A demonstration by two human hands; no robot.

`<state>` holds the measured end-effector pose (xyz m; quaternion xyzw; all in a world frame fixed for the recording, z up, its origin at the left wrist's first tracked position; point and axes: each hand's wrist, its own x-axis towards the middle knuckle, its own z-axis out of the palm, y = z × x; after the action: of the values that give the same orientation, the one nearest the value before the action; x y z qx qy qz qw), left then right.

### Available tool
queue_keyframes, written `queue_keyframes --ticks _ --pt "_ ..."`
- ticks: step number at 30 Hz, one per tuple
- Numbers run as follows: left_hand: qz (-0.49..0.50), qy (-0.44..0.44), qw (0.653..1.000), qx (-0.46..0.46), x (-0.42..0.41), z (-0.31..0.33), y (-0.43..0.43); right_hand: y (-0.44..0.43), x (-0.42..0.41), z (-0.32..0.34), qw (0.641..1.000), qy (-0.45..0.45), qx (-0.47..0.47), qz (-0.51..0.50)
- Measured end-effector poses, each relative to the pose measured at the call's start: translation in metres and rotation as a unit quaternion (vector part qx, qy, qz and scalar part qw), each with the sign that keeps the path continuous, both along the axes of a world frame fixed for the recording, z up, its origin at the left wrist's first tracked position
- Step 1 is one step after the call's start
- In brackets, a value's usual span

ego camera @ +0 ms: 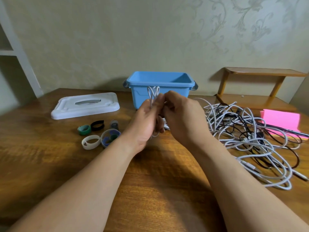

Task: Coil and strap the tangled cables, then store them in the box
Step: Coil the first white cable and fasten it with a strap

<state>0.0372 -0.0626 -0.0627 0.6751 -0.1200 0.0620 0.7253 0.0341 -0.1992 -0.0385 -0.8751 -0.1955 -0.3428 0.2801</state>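
Observation:
My left hand [145, 122] grips a small folded bundle of white cable [153, 93], whose loops stick up above the fingers and hang out below the palm. My right hand [181, 114] meets it from the right, fingers curled and pinching the same bundle. Both hands hover above the wooden table in front of the open blue box [160, 86]. A tangled heap of white and black cables [250, 136] lies to the right. Several rolled straps [100, 133] in green, black, white and blue lie to the left.
The box's white lid [85, 105] lies flat at the back left. A pink pad [282, 120] sits at the right edge under some cables. Behind it stands a small wooden shelf [257, 86]. A wall runs close behind the table.

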Motion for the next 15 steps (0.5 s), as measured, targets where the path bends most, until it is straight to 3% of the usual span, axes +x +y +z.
queue_keyframes --ticks 6,9,15 --pt "0.032 0.023 0.995 -0.092 -0.005 0.003 -0.007 0.003 -0.001 -0.002 0.999 0.045 -0.008 0.013" --pt "0.090 0.028 0.987 -0.127 -0.004 0.005 -0.004 0.004 -0.001 -0.007 0.998 0.009 -0.056 -0.002" --pt "0.106 0.068 0.934 -0.335 0.002 0.023 0.019 -0.017 0.010 -0.005 0.982 0.011 -0.163 -0.097"
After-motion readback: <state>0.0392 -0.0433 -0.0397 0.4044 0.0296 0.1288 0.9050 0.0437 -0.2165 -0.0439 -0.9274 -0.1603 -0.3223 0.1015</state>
